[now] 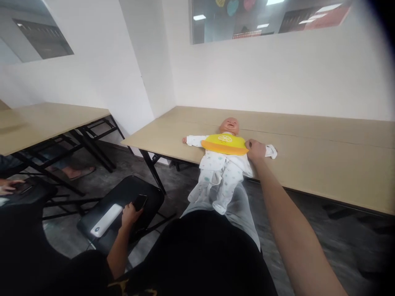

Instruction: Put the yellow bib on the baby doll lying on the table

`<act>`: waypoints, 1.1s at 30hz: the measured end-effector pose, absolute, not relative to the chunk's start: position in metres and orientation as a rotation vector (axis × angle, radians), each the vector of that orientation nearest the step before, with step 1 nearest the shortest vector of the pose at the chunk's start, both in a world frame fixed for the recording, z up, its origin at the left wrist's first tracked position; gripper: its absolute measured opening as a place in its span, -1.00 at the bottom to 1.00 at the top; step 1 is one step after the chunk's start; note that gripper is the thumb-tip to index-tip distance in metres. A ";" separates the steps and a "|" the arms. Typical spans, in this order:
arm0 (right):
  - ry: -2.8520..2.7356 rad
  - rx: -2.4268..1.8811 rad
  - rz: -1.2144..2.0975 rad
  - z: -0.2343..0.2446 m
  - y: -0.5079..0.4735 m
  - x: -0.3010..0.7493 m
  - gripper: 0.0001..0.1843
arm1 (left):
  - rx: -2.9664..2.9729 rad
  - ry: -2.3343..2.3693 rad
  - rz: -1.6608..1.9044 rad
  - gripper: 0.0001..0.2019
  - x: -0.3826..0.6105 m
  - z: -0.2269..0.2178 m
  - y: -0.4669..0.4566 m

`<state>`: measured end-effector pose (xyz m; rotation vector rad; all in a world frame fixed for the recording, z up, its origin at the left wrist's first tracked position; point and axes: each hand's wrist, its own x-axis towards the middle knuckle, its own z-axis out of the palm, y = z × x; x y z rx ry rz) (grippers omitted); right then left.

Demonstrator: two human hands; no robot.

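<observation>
A baby doll (224,164) in a pale printed sleepsuit is laid on its back at the near edge of the long wooden worktop (324,164), its head toward the wall and its legs hanging off the edge over the person's knee. Its long axis runs from the wall toward the person, tilted slightly leftward at the feet; the arms are spread sideways along the worktop edge. A yellow bib (224,144) with an orange rim is laid across its chest, just below the chin.

The right hand (255,150) is stretched out to the doll's left side as viewed from the wall, at the right end of the bib; it is curled closed there, touching the bib's edge and the doll's sleeve, though whether either is pinched cannot be told.

The left hand (131,213) is kept well apart from the doll, low at the left, closed around a black phone (140,202) over a black chair seat (123,209), on which a white power bank (106,220) is lying.
</observation>
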<state>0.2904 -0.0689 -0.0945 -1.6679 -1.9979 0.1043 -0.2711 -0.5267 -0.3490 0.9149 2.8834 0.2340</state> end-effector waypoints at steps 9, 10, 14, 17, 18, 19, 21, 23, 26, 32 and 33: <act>-1.994 -1.698 0.110 -0.092 -0.074 0.288 -0.57 | 0.840 2.973 0.290 -0.08 -0.261 -0.365 -0.529; -1.995 -1.705 0.113 -0.091 -0.074 0.288 -0.57 | 0.834 2.977 0.307 -0.08 -0.261 -0.366 -0.529; -2.011 -1.736 0.124 -0.092 -0.073 0.289 -0.57 | 0.815 2.968 0.355 -0.07 -0.259 -0.363 -0.529; -1.995 -1.759 0.121 -0.092 -0.072 0.289 -0.55 | 0.814 2.965 0.393 -0.10 -0.254 -0.362 -0.531; -1.988 -1.767 0.118 -0.092 -0.072 0.289 -0.55 | 0.829 2.969 0.417 -0.13 -0.251 -0.362 -0.533; -1.987 -1.767 0.115 -0.092 -0.072 0.289 -0.56 | 0.853 2.982 0.447 -0.18 -0.248 -0.363 -0.535; -1.992 -1.759 0.119 -0.092 -0.072 0.288 -0.58 | 0.904 3.042 0.514 -0.31 -0.241 -0.367 -0.538; -2.001 -1.746 0.124 -0.092 -0.072 0.289 -0.58 | 0.955 3.111 0.575 -0.43 -0.234 -0.371 -0.541; -1.991 -1.747 0.119 -0.092 -0.071 0.289 -0.57 | 0.974 3.165 0.601 -0.50 -0.227 -0.373 -0.543; -1.975 -1.735 0.114 -0.095 -0.069 0.290 -0.54 | 0.956 3.120 0.563 -0.54 -0.223 -0.371 -0.541; -1.972 -1.729 0.110 -0.096 -0.068 0.291 -0.54 | 0.953 3.117 0.559 -0.56 -0.222 -0.370 -0.541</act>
